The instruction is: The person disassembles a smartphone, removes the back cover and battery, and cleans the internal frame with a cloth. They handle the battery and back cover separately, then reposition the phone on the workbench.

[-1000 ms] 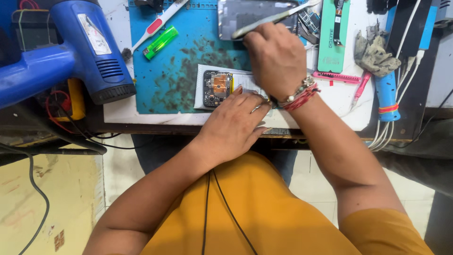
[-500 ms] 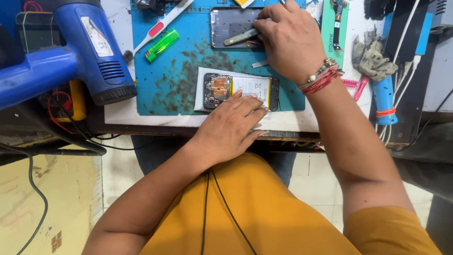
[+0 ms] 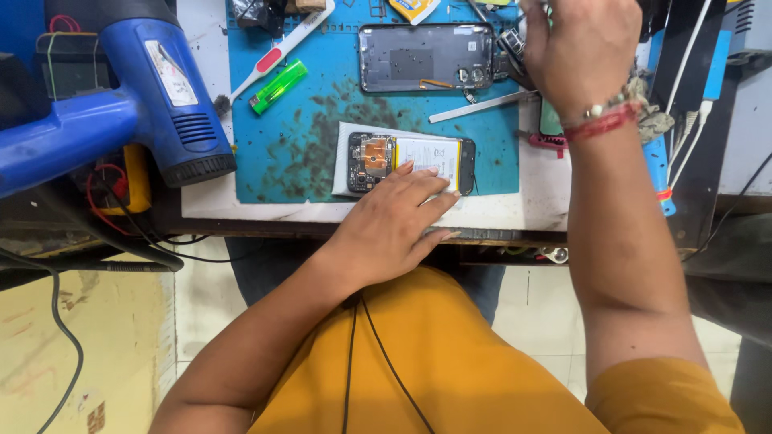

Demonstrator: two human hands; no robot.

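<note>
Left hand (image 3: 394, 229) flat, fingers spread, on opened black phone (image 3: 410, 163) at frame centre; right hand (image 3: 581, 52) (grip unclear) upper right beside grey phone back shell (image 3: 425, 56).

Single head view, looking steeply down, close over workbench (image 3: 515, 210)

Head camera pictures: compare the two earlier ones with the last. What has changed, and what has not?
The right hand has moved off the grey phone back cover to the far right of the blue mat, leaving a thin metal strip lying beside the cover. The left hand stays flat on the opened phone. The heat gun and green lighter are unmoved.
</note>
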